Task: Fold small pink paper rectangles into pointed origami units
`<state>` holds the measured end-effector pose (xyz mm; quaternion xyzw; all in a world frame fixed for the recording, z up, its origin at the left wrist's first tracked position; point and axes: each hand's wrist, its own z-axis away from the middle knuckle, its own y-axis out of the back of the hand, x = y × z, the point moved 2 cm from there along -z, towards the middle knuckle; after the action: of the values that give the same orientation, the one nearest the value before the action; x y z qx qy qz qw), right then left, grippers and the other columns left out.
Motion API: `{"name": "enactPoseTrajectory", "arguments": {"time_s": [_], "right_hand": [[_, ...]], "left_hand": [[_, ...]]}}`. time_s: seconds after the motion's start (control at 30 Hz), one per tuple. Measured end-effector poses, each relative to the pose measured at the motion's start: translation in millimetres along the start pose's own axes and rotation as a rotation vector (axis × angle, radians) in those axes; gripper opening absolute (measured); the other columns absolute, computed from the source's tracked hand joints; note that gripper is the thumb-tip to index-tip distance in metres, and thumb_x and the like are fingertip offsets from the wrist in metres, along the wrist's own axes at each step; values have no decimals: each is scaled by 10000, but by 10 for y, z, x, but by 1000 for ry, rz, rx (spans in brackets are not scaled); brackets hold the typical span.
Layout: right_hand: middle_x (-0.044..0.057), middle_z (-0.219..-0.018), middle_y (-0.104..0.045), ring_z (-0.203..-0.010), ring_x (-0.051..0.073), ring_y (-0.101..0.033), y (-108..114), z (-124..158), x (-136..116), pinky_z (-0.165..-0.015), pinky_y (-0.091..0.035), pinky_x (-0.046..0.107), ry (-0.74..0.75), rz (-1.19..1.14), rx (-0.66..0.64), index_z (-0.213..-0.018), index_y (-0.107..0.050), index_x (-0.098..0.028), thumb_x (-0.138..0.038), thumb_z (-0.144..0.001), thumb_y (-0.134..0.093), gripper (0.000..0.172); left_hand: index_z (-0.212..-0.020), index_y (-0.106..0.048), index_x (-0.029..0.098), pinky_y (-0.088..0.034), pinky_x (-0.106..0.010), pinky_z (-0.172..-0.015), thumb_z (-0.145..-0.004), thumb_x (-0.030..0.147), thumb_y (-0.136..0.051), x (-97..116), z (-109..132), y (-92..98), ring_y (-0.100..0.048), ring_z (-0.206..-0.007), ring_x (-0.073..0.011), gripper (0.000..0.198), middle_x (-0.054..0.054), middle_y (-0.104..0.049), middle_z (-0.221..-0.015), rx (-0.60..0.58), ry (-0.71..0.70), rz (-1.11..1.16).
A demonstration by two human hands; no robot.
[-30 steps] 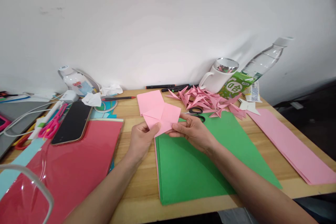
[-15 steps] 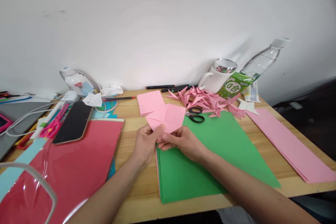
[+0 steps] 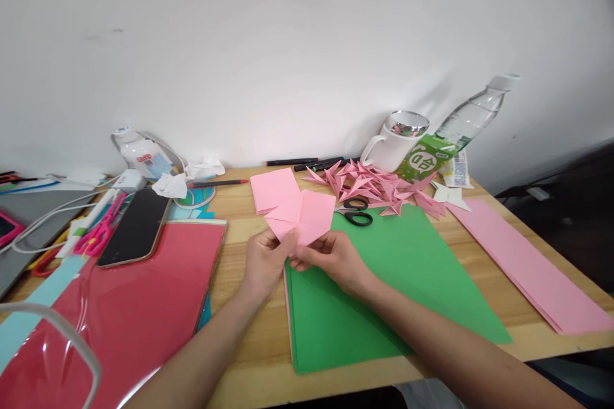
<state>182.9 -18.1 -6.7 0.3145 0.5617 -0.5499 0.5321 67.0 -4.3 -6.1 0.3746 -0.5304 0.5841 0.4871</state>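
Observation:
A piece of pink paper (image 3: pixel 307 214), creased and partly folded, is held up over the near left corner of a green paper stack (image 3: pixel 393 287). My left hand (image 3: pixel 269 260) pinches its lower left edge, thumb on top. With thumb and fingers, my right hand (image 3: pixel 333 257) grips the bottom corner; some fingertips are hidden behind the paper. Just behind lies a stack of pink paper squares (image 3: pixel 273 186). Black-handled scissors (image 3: pixel 359 218) rest at the back edge of the green stack, beside a pile of folded pink paper pieces (image 3: pixel 369 182).
Long pink paper strips (image 3: pixel 527 262) lie on the right. A white mug (image 3: pixel 396 144), a green packet (image 3: pixel 425 160) and a clear bottle (image 3: pixel 474 115) stand by the wall. On the left, a phone (image 3: pixel 137 227) rests on a red plastic-wrapped pack (image 3: pixel 139 319); pink scissors (image 3: pixel 102 227) lie beside it.
Both hands keep nearly the same hold on the pink paper. The paper's right side has shifted slightly left, and the whole view has moved a little.

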Motion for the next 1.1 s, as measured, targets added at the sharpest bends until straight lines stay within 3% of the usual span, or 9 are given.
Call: {"name": "enactPoseTrajectory", "arguments": {"time_s": [0.23,0.4,0.57,0.83,0.97,1.1], "right_hand": [[41,-623,-703,-557,146,-652,37,-19,1,-624,-553,292,12,31,-46,-647,-693,-139,-492,-577,-739,363],[33,-626,-698,-549,120,-645,124,-32,-70,-573,-548,240,16,-5,13,-683,-695,-129,-393,-623,-743,274],[22,-618,-685,-537,113,-625,183,-40,-82,-501,-527,212,30,30,-8,-699,-695,-132,-338,-598,-760,238],[2,-527,-652,-455,101,-579,164,-37,-104,-440,-488,203,-21,67,48,-623,-688,-126,-267,-514,-790,205],[-10,-504,-637,-434,84,-570,311,-62,-190,-453,-494,191,43,86,113,-584,-659,-130,-248,-541,-774,171],[8,-606,-668,-493,81,-595,480,-101,-254,-485,-504,185,93,67,148,-612,-637,-134,-277,-623,-735,174]], "left_hand": [[-574,-567,143,-349,-204,-419,-643,385,-696,91,32,0,-432,-448,-87,283,31,-509,-479,18,-85,-203],[-587,-608,145,-376,-211,-479,-621,341,-712,200,35,21,-496,-514,-112,223,3,-598,-545,69,-169,-280],[-514,-544,168,-291,-204,-383,-671,363,-670,211,50,12,-421,-363,-83,279,30,-512,-413,2,-121,-310],[-507,-512,172,-284,-200,-409,-710,338,-623,196,41,22,-398,-399,-79,284,41,-475,-429,-39,-216,-424],[-527,-504,172,-278,-201,-421,-696,356,-636,234,27,59,-394,-423,-84,282,42,-465,-449,-9,-195,-383],[-510,-509,167,-272,-205,-437,-681,377,-649,288,-1,104,-381,-442,-83,305,38,-455,-454,19,-192,-362]]}}
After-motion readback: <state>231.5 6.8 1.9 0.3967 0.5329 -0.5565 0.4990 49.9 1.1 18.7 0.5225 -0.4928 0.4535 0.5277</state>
